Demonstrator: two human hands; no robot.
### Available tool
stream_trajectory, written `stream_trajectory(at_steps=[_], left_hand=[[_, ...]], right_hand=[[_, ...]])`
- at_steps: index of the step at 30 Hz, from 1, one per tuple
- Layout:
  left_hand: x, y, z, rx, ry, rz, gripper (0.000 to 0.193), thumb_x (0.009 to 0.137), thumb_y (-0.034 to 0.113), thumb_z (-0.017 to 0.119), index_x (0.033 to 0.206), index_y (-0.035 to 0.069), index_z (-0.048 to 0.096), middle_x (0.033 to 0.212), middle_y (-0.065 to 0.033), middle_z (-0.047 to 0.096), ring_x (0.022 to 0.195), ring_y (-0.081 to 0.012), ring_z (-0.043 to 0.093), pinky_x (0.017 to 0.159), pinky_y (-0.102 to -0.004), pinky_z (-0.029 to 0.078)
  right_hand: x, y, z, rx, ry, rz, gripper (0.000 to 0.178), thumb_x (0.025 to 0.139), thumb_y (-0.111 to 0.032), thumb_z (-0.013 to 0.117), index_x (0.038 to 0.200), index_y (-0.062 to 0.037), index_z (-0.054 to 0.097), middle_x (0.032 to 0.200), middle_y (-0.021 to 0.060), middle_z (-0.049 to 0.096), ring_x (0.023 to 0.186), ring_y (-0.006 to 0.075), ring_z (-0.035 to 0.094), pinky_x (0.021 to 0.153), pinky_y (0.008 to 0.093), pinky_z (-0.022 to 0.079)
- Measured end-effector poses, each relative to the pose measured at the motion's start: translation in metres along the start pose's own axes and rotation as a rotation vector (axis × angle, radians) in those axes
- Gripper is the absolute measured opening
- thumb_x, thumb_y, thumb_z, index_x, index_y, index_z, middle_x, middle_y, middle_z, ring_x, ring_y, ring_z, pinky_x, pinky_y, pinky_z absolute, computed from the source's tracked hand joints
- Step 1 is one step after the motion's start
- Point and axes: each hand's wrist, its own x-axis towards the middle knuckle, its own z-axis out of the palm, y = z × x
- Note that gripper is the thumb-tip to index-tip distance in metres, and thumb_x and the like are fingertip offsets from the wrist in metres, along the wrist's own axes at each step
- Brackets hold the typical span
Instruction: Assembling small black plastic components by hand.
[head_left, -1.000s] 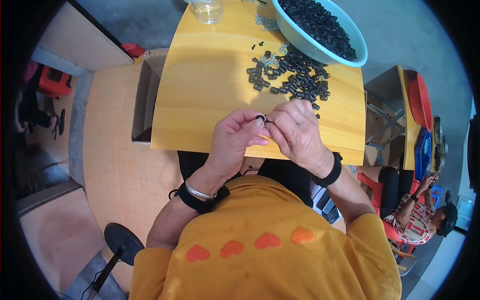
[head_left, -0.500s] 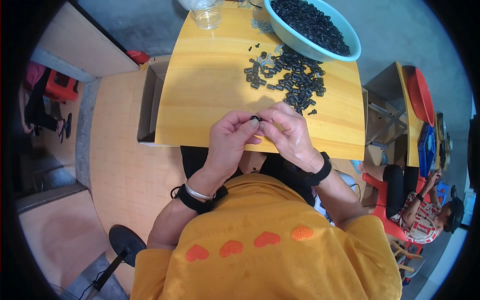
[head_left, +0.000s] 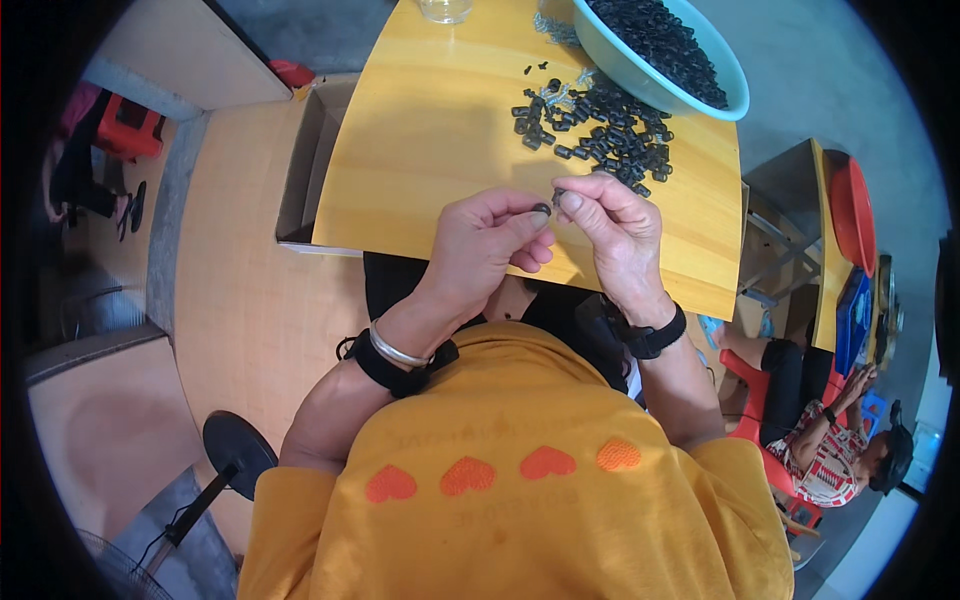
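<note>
My left hand (head_left: 490,240) pinches a small black plastic part (head_left: 541,209) between thumb and forefinger above the table's near edge. Just to its right, my right hand (head_left: 622,225) holds another small dark piece (head_left: 560,195) at its fingertips; its exact kind is too small to make out. A gap shows between the two pieces. Beyond my hands, a loose pile of black plastic parts (head_left: 610,130) lies on the yellow wooden table (head_left: 420,150), with some silvery screws (head_left: 557,97) among them. Behind the pile stands a pale blue basin (head_left: 650,95) full of similar black parts.
A clear cup (head_left: 445,10) stands at the table's far edge. An open cardboard box (head_left: 300,190) sits along the table's left side. At the right, a person (head_left: 825,455) sits on a red chair near another table bearing a red basin (head_left: 850,215) and blue tray (head_left: 852,315).
My hands, together on one small black part before, have moved apart, each with a piece at its fingertips. The whole view has shifted slightly, with the table higher in the picture.
</note>
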Motion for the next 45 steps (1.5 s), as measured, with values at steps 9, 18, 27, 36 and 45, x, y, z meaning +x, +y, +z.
stream_trajectory(at_steps=[9,18,27,36,45], left_hand=[[-0.001,-0.002,-0.002,-0.041,-0.013,0.012,0.017,0.086,0.009,0.056,0.1,0.0,0.057,0.081,-0.008,0.063,0.069,-0.0129,0.062,0.059,-0.0223,0.05],[-0.003,-0.004,-0.006,-0.046,-0.017,0.032,0.013,0.085,0.011,0.059,0.094,0.001,0.058,0.073,-0.0054,0.062,0.059,-0.0109,0.06,0.051,-0.02,0.048],[0.001,-0.003,-0.006,-0.057,-0.018,-0.044,0.013,0.087,0.012,0.056,0.093,0.001,0.058,0.073,-0.0058,0.062,0.059,-0.0108,0.06,0.052,-0.0202,0.049],[0.003,0.0,-0.005,-0.047,0.027,-0.098,0.012,0.087,0.013,0.056,0.087,0.001,0.059,0.07,-0.0049,0.061,0.057,-0.0095,0.058,0.051,-0.0199,0.048],[0.006,-0.012,-0.011,-0.084,0.038,-0.136,0.013,0.086,0.015,0.058,0.082,0.003,0.059,0.068,-0.0043,0.061,0.056,-0.0091,0.057,0.051,-0.0199,0.047]], right_hand=[[0.0,0.005,0.007,-0.245,-0.016,-0.218,0.01,0.081,-0.005,0.061,0.089,0.0006,0.064,0.076,0.0048,0.058,0.072,0.013,0.053,0.064,0.0235,0.043],[-0.003,0.009,0.007,-0.321,-0.042,-0.234,0.011,0.081,-0.003,0.059,0.089,0.0017,0.063,0.075,0.007,0.057,0.07,0.0151,0.054,0.063,0.0249,0.043],[0.003,0.009,0.002,-0.434,-0.079,-0.328,0.007,0.08,-0.001,0.058,0.085,0.001,0.062,0.073,0.0078,0.056,0.065,0.0173,0.055,0.058,0.0264,0.043],[0.001,0.014,0.001,-0.551,-0.112,-0.454,0.018,0.073,-0.002,0.063,0.09,0.0017,0.059,0.076,0.0128,0.055,0.067,0.0257,0.056,0.059,0.0316,0.045],[-0.002,0.021,0.006,-0.776,-0.089,-0.612,0.032,0.065,-0.009,0.071,0.093,0.0008,0.057,0.08,0.0132,0.054,0.073,0.0299,0.054,0.063,0.0357,0.046]])
